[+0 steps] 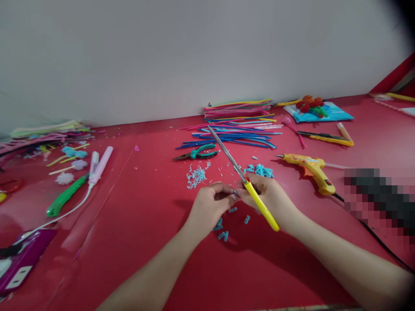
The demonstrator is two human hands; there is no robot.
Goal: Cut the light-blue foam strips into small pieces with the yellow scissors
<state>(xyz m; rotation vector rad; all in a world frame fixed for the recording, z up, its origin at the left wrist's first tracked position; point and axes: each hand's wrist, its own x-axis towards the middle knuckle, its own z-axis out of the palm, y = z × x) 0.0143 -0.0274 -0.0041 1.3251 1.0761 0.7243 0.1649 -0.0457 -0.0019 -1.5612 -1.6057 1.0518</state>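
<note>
My right hand (pixel 275 198) holds scissors with a yellow handle (pixel 262 206), blades slanting up and left. The fingertips of my left hand (pixel 205 209) are pinched on a tiny light blue piece of pipe cleaner (pixel 235 192), close against the right fingertips. Below them, several short blue pipe cleaner pieces (pixel 247 219) lie on the red table (pixel 145 259). Beyond the right hand sits a heap of trimmed blue pieces (pixel 264 171), pointed at the ends. Blue fuzz clippings (pixel 196 176) are piled beyond the left hand.
Pliers (pixel 204 153) lie in front of bundled pipe cleaners (pixel 236 111). To the right are a yellow glue gun (pixel 311 166), a utility knife (pixel 327 138) and a blue packet (pixel 339 113). A pink hair straightener (pixel 102 164), a green-handled tool (pixel 66 196) and a purple power strip (pixel 30 255) lie left.
</note>
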